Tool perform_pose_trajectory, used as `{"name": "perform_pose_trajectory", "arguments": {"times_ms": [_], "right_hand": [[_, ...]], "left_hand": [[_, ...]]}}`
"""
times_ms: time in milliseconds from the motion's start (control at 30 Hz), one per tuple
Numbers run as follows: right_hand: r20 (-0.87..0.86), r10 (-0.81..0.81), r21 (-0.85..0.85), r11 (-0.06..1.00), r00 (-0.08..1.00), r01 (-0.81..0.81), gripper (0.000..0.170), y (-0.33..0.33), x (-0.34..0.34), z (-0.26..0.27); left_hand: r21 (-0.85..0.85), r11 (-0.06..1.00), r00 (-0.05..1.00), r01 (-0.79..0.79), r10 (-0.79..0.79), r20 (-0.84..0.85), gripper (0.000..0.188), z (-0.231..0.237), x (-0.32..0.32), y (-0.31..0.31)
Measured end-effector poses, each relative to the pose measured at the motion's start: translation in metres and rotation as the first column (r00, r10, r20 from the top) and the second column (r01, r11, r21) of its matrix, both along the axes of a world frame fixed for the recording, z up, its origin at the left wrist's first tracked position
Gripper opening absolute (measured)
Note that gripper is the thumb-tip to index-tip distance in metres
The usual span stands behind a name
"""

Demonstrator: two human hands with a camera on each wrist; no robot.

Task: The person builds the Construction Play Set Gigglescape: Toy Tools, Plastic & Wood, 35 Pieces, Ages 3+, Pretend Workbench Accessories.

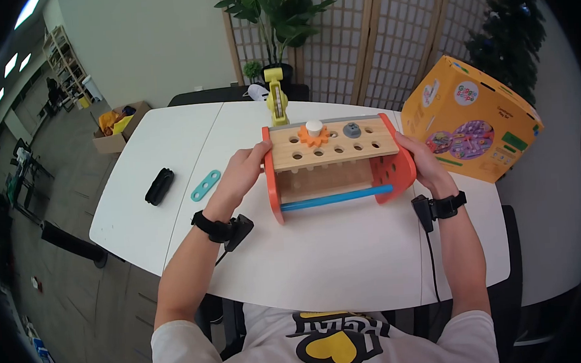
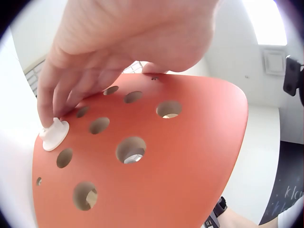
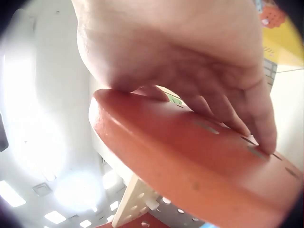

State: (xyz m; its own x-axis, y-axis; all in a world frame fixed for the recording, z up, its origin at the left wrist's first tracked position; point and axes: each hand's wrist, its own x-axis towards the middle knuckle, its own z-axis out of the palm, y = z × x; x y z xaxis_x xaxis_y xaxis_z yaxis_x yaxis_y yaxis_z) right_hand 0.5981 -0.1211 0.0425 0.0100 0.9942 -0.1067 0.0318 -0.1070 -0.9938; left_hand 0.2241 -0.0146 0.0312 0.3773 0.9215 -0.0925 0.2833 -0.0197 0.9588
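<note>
A wooden toy bench with a perforated top [image 1: 339, 153], red side panels and a blue rod [image 1: 337, 198] stands tilted on the table. An orange gear with a white knob [image 1: 314, 135] and a grey piece [image 1: 352, 130] sit on its top. My left hand [image 1: 240, 173] grips the left panel; in the left wrist view its fingers [image 2: 71, 85] lie along the red panel [image 2: 190, 152], by a white plastic piece [image 2: 56, 135]. My right hand [image 1: 428, 165] holds the right panel, fingers spread over its outer face [image 3: 190, 137] in the right wrist view.
On the white table [image 1: 322, 266] lie a teal strip with holes [image 1: 205, 185] and a black case [image 1: 160, 187] to the left. A yellow-green toy [image 1: 276, 102] stands behind the bench. A large yellow box [image 1: 470, 120] is at the right.
</note>
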Motion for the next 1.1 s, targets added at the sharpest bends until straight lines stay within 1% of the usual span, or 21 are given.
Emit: {"name": "perform_pose_trajectory", "arguments": {"times_ms": [33, 167, 233, 267, 333, 367, 433, 533, 567, 700, 767, 867, 967, 1067, 1100], "right_hand": [[0.002, 0.009, 0.031, 0.999, 1.000, -0.009, 0.057, -0.002, 0.002, -0.003], [-0.012, 0.077, 0.172, 0.982, 0.997, -0.073, 0.060, -0.013, -0.003, -0.005], [0.049, 0.107, 0.246, 0.962, 0.993, -0.115, 0.067, -0.014, 0.000, -0.011], [0.079, 0.118, 0.279, 0.951, 0.990, -0.135, 0.071, -0.016, -0.001, -0.014], [0.136, 0.141, 0.310, 0.934, 0.981, -0.177, 0.079, -0.021, -0.001, -0.017], [0.167, 0.151, 0.329, 0.923, 0.974, -0.199, 0.083, -0.023, -0.002, -0.017], [0.167, 0.139, 0.298, 0.937, 0.976, -0.184, 0.087, -0.026, -0.003, -0.019], [0.145, 0.127, 0.251, 0.955, 0.981, -0.161, 0.090, -0.027, -0.002, -0.027], [0.136, 0.125, 0.235, 0.960, 0.983, -0.155, 0.091, -0.027, 0.000, -0.030], [0.129, 0.098, 0.241, 0.962, 0.987, -0.127, 0.095, -0.029, 0.000, -0.040], [0.111, 0.072, 0.237, 0.967, 0.991, -0.097, 0.099, -0.033, -0.007, -0.036], [0.096, 0.089, 0.235, 0.966, 0.991, -0.109, 0.102, -0.032, -0.008, -0.038], [0.098, 0.106, 0.230, 0.965, 0.990, -0.126, 0.104, -0.032, -0.007, -0.038], [0.090, 0.119, 0.278, 0.950, 0.989, -0.140, 0.106, -0.032, -0.008, -0.037], [0.094, 0.123, 0.283, 0.948, 0.988, -0.145, 0.106, -0.032, -0.008, -0.037]], "left_hand": [[0.041, 0.999, 1.000, -0.005, 0.006, -0.003, 0.071, 0.001, -0.003, 0.000], [0.141, 0.990, 0.999, 0.027, -0.031, 0.028, 0.057, 0.011, -0.012, -0.006], [0.181, 0.982, 0.995, 0.052, -0.066, 0.071, 0.053, 0.016, -0.014, -0.012], [0.198, 0.977, 0.989, 0.084, -0.106, 0.103, 0.056, 0.012, -0.017, -0.013], [0.241, 0.959, 0.967, 0.150, -0.193, 0.166, 0.068, 0.003, -0.022, -0.010], [0.283, 0.946, 0.966, 0.160, -0.209, 0.152, 0.071, 0.001, -0.022, -0.011], [0.366, 0.913, 0.964, 0.180, -0.238, 0.120, 0.079, -0.003, -0.023, -0.016], [0.387, 0.898, 0.963, 0.208, -0.257, 0.079, 0.082, -0.008, -0.025, -0.022], [0.397, 0.893, 0.958, 0.214, -0.272, 0.095, 0.083, -0.011, -0.025, -0.021], [0.475, 0.845, 0.959, 0.246, -0.284, 0.010, 0.084, -0.018, -0.030, -0.021], [0.528, 0.808, 0.958, 0.261, -0.283, -0.041, 0.086, -0.019, -0.032, -0.026], [0.539, 0.810, 0.966, 0.231, -0.255, -0.030, 0.081, -0.021, -0.032, -0.033], [0.601, 0.745, 0.956, 0.289, -0.257, -0.141, 0.082, -0.014, -0.038, -0.037], [0.585, 0.727, 0.932, 0.361, -0.259, -0.253, 0.068, -0.010, -0.061, -0.026], [0.557, 0.767, 0.930, 0.318, -0.137, -0.342, 0.064, -0.010, -0.071, -0.019]]}}
